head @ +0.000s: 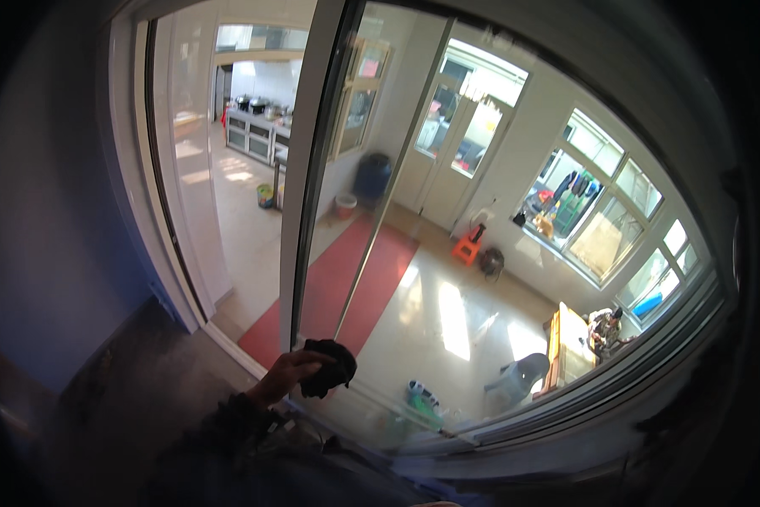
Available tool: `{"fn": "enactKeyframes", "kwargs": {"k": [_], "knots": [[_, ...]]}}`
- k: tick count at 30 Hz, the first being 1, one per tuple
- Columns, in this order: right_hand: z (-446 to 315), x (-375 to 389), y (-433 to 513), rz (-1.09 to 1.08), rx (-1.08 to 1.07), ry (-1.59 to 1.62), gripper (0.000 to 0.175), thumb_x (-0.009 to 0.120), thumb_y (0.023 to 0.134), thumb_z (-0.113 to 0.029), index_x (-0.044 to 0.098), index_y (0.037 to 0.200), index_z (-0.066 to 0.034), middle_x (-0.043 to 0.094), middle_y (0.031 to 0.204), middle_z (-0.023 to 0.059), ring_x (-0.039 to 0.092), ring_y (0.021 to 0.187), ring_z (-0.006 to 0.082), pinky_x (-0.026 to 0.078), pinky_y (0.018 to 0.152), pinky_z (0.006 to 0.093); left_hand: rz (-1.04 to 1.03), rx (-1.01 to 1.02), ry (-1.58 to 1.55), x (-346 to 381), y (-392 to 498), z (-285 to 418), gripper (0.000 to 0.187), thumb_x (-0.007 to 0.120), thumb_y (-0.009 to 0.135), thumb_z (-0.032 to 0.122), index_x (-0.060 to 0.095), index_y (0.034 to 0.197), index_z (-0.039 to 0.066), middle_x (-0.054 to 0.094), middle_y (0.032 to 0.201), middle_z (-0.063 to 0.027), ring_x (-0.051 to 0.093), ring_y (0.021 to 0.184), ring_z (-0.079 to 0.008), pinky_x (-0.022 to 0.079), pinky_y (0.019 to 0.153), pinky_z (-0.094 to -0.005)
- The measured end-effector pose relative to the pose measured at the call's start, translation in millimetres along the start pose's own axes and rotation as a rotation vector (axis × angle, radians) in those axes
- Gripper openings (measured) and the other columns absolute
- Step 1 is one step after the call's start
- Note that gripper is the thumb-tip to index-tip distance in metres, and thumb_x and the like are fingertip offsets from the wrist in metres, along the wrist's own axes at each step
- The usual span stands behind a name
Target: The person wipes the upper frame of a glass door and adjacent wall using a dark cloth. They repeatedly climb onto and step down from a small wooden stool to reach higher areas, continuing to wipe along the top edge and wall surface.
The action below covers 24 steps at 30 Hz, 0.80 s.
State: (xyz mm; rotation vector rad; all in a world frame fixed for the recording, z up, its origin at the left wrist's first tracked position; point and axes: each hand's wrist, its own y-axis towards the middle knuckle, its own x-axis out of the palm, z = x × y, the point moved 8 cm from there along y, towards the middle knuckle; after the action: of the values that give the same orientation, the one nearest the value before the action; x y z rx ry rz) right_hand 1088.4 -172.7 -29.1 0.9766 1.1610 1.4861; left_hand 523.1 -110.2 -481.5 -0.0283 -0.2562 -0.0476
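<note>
My left hand (289, 375) reaches out from a dark sleeve and grips a crumpled black item (329, 367), perhaps a cloth or cap. The item is near the lower part of the white-framed sliding glass door (302, 190), by the frame's edge; whether it touches the glass is hard to tell. My right hand is out of view. A small pale sliver at the bottom edge is too little to name. Through the glass I see a red floor mat (367, 272) on a pale tiled floor.
The door track (237, 361) crosses the floor left of my hand. Beyond the glass are an orange stool (466, 249), a dark blue barrel (372, 177), a grey chair (522, 374) and a wooden table (567, 348) with a person (605, 329) beside it. A kitchen counter (253, 136) stands farther back.
</note>
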Motion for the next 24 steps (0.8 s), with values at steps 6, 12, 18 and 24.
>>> {"fn": "enactKeyframes", "kwargs": {"k": [6,12,18,24], "knots": [[-242.7,152.1,-267.1,-1.038,0.202,0.576,0.025,0.065,0.091,-0.011,0.072,0.115,-0.0097,0.066,0.093,0.0090,0.068,0.084,0.0265,0.055,0.071,0.0378,-0.298,-0.058,0.134,4.8,8.7,-28.9,0.028,0.064,0.101,0.012,0.071,0.127,0.005,0.067,0.126,-0.0090,0.064,0.115,-0.0194,0.053,0.098,-0.0356],[-333.6,182.2,-500.6,-1.401,1.229,0.885,0.046,0.059,0.105,-0.038,0.073,0.084,0.0012,0.065,0.064,0.0051,0.058,0.049,0.0136,0.046,0.045,0.0312,0.005,-0.244,0.057,-101.3,-31.3,-105.5,0.032,0.077,0.094,0.020,0.073,0.123,0.007,0.072,0.113,-0.0051,0.065,0.107,-0.0150,0.053,0.093,-0.0337],[-379.0,158.8,-619.9,-1.779,0.884,0.592,0.062,0.061,0.101,-0.052,0.070,0.078,0.0050,0.061,0.060,0.0125,0.058,0.055,0.0162,0.047,0.054,0.0373,0.438,-0.430,0.258,-221.1,-102.1,-205.2,0.041,0.078,0.090,0.028,0.070,0.127,0.010,0.070,0.103,-0.0034,0.065,0.079,-0.0111,0.053,0.059,-0.0290],[-419.1,137.6,-658.3,-1.864,0.707,0.594,0.061,0.068,0.093,-0.055,0.069,0.081,0.0043,0.064,0.069,0.0254,0.064,0.064,0.0379,0.049,0.065,0.0456,0.711,-0.527,0.452,-251.2,-145.9,-280.7,0.043,0.076,0.091,0.024,0.067,0.131,0.010,0.066,0.120,-0.0160,0.072,0.092,-0.0252,0.061,0.062,-0.0354]]}}
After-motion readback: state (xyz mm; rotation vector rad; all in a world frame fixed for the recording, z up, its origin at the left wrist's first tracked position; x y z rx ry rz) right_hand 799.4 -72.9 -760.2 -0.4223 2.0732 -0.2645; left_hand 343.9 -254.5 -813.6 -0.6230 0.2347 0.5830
